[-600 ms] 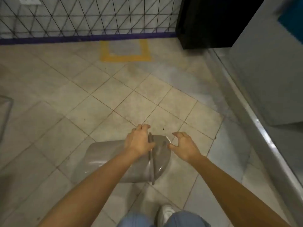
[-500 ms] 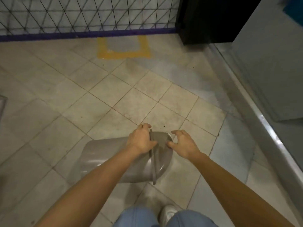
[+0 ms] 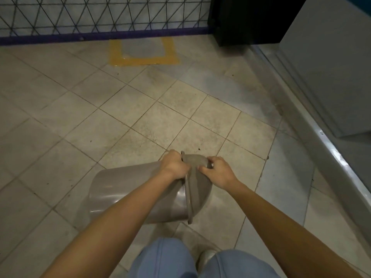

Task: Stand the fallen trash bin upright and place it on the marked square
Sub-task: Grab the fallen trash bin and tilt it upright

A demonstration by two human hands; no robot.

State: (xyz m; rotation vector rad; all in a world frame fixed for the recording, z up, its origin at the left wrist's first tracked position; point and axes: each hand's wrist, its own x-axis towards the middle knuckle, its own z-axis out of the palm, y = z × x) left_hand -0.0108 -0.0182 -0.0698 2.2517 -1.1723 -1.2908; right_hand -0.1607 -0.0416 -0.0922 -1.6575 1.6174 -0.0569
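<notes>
A grey plastic trash bin point(image 3: 120, 189) lies on its side on the tiled floor, just in front of my legs, its lidded top pointing right. My left hand point(image 3: 174, 165) grips the bin's upper rim beside the lid seam. My right hand point(image 3: 217, 171) is closed over the domed lid on the far side of that seam. The marked square point(image 3: 143, 50), outlined in yellow tape, is on the floor far ahead, against the mesh fence.
A black wire mesh fence point(image 3: 100, 15) with a purple base runs along the back. A black cabinet point(image 3: 241, 19) stands at the back right. A grey wall with a metal floor rail point(image 3: 321, 137) runs down the right side.
My right hand, which hovered open next to the lid, has closed onto it. My left hand keeps its grip on the rim. The bin still lies on its side.
</notes>
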